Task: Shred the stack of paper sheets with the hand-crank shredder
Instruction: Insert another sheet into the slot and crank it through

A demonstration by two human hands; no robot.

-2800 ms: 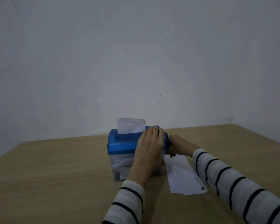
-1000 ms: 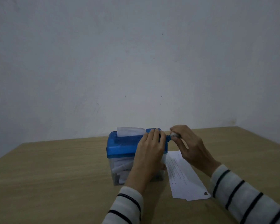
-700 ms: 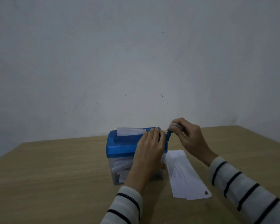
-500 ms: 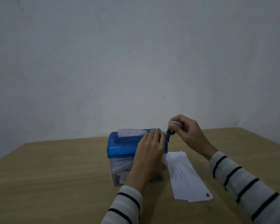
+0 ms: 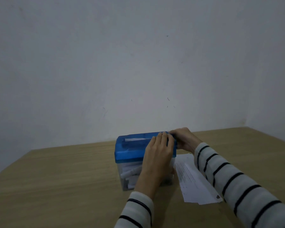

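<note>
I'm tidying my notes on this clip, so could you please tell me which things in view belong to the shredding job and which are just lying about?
Part of the job:
shredder
sheet in the slot
stack of sheets
left hand
right hand

Just there:
wooden table
wall

Blue-lidded shredder beside flat paper sheets

The left hand covers the right part of the shredder lid. The crank is hidden behind the right hand, so its grip cannot be told. The right sleeve overlaps the paper stack; print there is too blurred to read. Both sleeves are cut off by the bottom edge.
</note>
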